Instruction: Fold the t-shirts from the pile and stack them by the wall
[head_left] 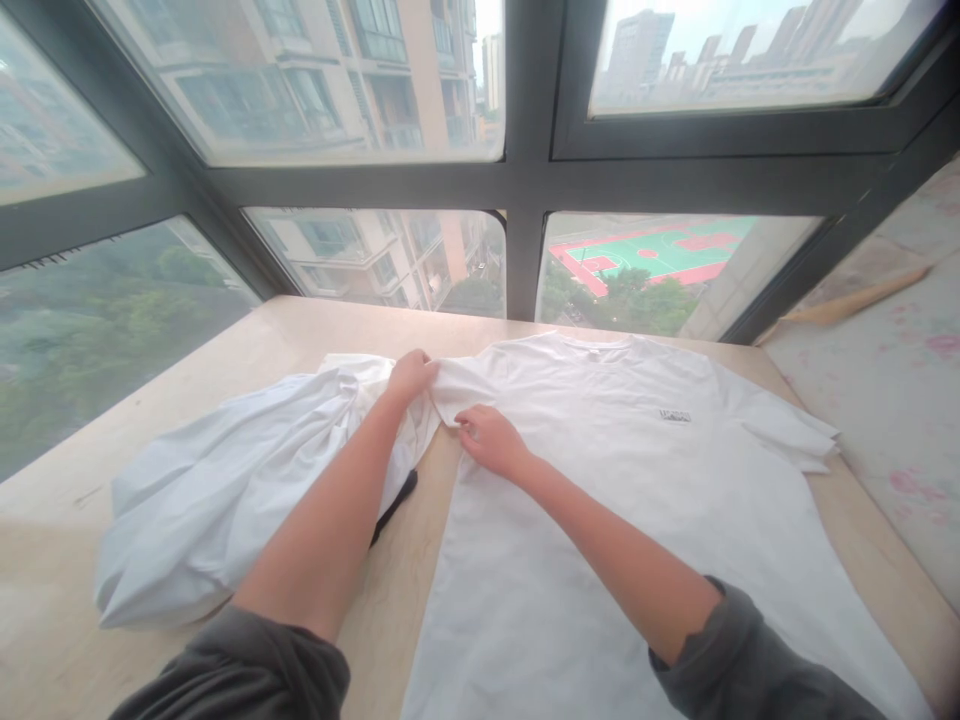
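Observation:
A white T-shirt point(600, 520) lies spread out flat, front up, with its collar toward the window and a small dark print on the chest. My left hand point(412, 376) is closed on the outer top edge of its left-side sleeve. At the lower corner of that same sleeve, my right hand point(489, 440) has its thumb and fingers drawn together on the cloth. The far sleeve lies flat on the right. Beside my left forearm rests a bunched pile of white cloth point(217, 480), partly covered by that arm.
The clothes lie on a pale stone window ledge point(420, 600). Dark window frames point(525, 180) rise behind and to the left. A floral-patterned wall covering point(892, 400) borders the right side. A black strap point(395, 507) pokes out from under the cloth pile.

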